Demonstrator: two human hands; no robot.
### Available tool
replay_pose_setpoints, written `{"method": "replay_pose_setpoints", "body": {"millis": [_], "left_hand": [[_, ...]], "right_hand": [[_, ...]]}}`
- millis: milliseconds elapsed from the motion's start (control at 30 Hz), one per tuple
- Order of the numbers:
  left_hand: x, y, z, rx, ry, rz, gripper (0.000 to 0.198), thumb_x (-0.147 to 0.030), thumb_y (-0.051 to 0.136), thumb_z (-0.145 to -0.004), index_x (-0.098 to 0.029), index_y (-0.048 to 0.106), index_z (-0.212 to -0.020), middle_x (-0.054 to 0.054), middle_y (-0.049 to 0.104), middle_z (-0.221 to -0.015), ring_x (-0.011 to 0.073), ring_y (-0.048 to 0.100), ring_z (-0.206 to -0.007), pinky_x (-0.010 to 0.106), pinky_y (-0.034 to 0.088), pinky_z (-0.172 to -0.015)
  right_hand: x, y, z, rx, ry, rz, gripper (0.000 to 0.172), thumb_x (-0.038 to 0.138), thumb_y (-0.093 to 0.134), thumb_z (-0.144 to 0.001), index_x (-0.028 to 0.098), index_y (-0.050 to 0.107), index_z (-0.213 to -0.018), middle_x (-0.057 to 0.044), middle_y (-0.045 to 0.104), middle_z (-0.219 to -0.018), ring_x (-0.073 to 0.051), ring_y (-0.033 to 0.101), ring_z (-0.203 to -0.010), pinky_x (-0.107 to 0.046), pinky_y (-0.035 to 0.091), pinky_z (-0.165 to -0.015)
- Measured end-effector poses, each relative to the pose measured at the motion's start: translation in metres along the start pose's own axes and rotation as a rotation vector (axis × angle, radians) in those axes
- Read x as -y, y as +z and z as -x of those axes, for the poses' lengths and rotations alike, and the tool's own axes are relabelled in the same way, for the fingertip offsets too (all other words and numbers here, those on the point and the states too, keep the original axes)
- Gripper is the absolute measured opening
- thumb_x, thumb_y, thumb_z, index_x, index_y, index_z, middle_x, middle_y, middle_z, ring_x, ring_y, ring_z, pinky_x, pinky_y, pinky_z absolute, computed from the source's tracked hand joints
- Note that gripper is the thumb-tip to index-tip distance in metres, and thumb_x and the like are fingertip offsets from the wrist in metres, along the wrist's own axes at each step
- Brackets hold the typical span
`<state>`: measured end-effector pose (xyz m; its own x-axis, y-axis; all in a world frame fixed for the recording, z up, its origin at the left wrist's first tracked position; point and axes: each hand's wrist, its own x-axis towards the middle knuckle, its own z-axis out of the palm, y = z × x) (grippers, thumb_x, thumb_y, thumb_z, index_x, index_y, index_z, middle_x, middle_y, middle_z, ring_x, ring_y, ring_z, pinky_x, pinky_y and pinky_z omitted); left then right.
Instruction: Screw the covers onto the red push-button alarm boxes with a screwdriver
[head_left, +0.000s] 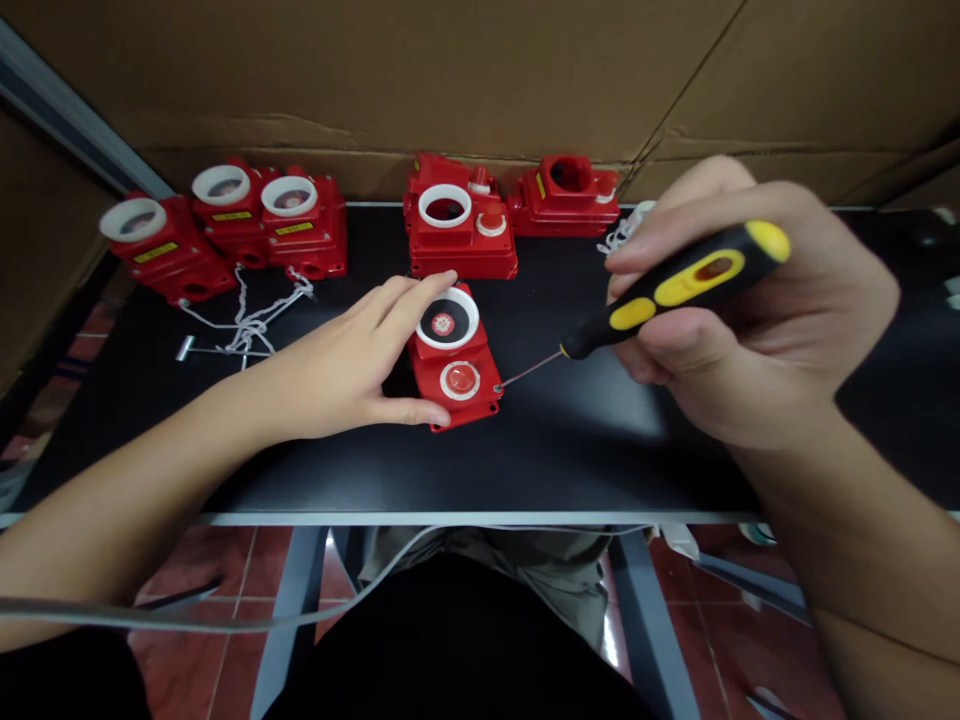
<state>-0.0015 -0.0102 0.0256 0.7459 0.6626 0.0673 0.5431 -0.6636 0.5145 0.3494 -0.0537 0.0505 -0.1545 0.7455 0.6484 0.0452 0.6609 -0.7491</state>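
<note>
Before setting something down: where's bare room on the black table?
Bare tabletop lies between the red box the left hand steadies and the front edge, and right of that box, below the screwdriver. Crowded: the back, with other red boxes; the left, with white cords and a T-handle.

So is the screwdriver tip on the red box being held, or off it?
On it, it looks like: the screwdriver in the right hand meets the red box near one corner.

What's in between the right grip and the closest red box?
The screwdriver in the right grip: its shaft slants to a corner of the red box, in the head view.
</note>
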Motion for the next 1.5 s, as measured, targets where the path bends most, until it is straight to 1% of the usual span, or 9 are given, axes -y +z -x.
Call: {"method": "replay_pose_setpoints", "body": {"millis": [200,367,500,667,833,1033,1233,1367,1500], "left_hand": [[-0.008,0.011,0.000,-0.066,-0.010,-0.034,0.138,-0.099,0.088,-0.108,-0.023,0.033,-0.208,0.028,0.060,-0.191,0.0565,0.065,-0.169,0.072,0.056,-0.148],[-0.008,0.010,0.002,-0.046,0.075,-0.075,0.127,-0.096,0.081,-0.116,-0.021,0.035,-0.208,0.029,0.057,-0.195,0.0548,0.063,-0.177,0.068,0.053,-0.153],[-0.006,0.005,0.002,-0.031,0.123,-0.098,0.112,-0.082,0.085,-0.121,-0.025,0.040,-0.206,0.026,0.058,-0.196,0.0508,0.065,-0.177,0.062,0.054,-0.152],[-0.004,0.007,0.000,-0.027,0.113,-0.083,0.099,-0.077,0.082,-0.125,-0.029,0.046,-0.204,0.023,0.063,-0.195,0.0499,0.067,-0.176,0.063,0.056,-0.150],[-0.002,0.008,0.000,-0.033,0.123,-0.088,0.100,-0.085,0.073,-0.126,-0.027,0.047,-0.203,0.024,0.064,-0.196,0.0500,0.066,-0.177,0.063,0.056,-0.149],[-0.005,0.007,0.000,-0.026,0.097,-0.088,0.101,-0.081,0.080,-0.125,-0.027,0.047,-0.203,0.023,0.065,-0.196,0.0481,0.066,-0.179,0.063,0.052,-0.153],[-0.006,0.008,0.001,-0.019,0.078,-0.089,0.100,-0.084,0.077,-0.126,-0.027,0.047,-0.202,0.023,0.066,-0.195,0.0462,0.067,-0.179,0.061,0.052,-0.154],[-0.002,0.007,0.001,-0.053,0.061,-0.085,0.090,-0.077,0.072,-0.130,-0.027,0.049,-0.201,0.022,0.068,-0.192,0.0445,0.071,-0.176,0.060,0.056,-0.151],[0.002,0.006,0.000,-0.060,0.066,-0.083,0.080,-0.062,0.073,-0.133,-0.025,0.049,-0.200,0.022,0.067,-0.193,0.0431,0.072,-0.176,0.058,0.058,-0.149]], "right_hand": [[0.006,0.005,0.000,0.072,0.166,-0.408,0.050,0.004,0.104,-0.097,0.035,0.088,-0.133,0.001,0.096,-0.123,-0.010,0.068,-0.049,-0.025,0.049,-0.030],[0.005,0.005,0.002,0.135,0.195,-0.413,0.035,0.019,0.095,-0.110,0.039,0.082,-0.136,0.002,0.095,-0.117,-0.013,0.069,-0.045,-0.025,0.049,-0.027],[0.002,0.011,-0.001,0.032,0.171,-0.411,0.014,0.030,0.095,-0.111,0.030,0.085,-0.121,0.001,0.088,-0.097,-0.012,0.061,-0.046,-0.020,0.041,-0.026],[-0.002,0.007,-0.005,-0.108,0.072,-0.071,0.042,0.073,0.105,-0.101,0.033,0.094,-0.099,-0.005,0.078,-0.103,-0.013,0.056,-0.052,-0.032,0.036,-0.031],[-0.006,-0.001,-0.004,-0.160,0.038,0.091,0.050,0.088,0.111,-0.084,0.043,0.099,-0.102,-0.003,0.072,-0.080,-0.022,0.055,-0.056,-0.045,0.044,-0.045],[-0.003,-0.001,-0.008,-0.203,0.004,0.027,0.053,0.070,0.123,-0.074,0.038,0.092,-0.104,0.001,0.078,-0.084,-0.017,0.045,-0.051,-0.044,0.045,-0.045],[0.001,0.005,-0.017,-0.169,-0.100,0.013,0.051,0.067,0.123,-0.074,0.038,0.081,-0.080,0.003,0.063,-0.065,-0.024,0.065,-0.058,-0.042,0.054,-0.039],[0.004,0.005,-0.012,-0.104,-0.096,-0.011,0.040,0.060,0.123,-0.080,0.040,0.090,-0.088,0.002,0.062,-0.065,-0.026,0.059,-0.060,-0.049,0.077,-0.053],[0.001,0.001,-0.005,-0.068,0.010,-0.145,0.033,0.043,0.122,-0.084,0.039,0.095,-0.102,-0.001,0.082,-0.086,-0.018,0.054,-0.048,-0.036,0.044,-0.026]]}}
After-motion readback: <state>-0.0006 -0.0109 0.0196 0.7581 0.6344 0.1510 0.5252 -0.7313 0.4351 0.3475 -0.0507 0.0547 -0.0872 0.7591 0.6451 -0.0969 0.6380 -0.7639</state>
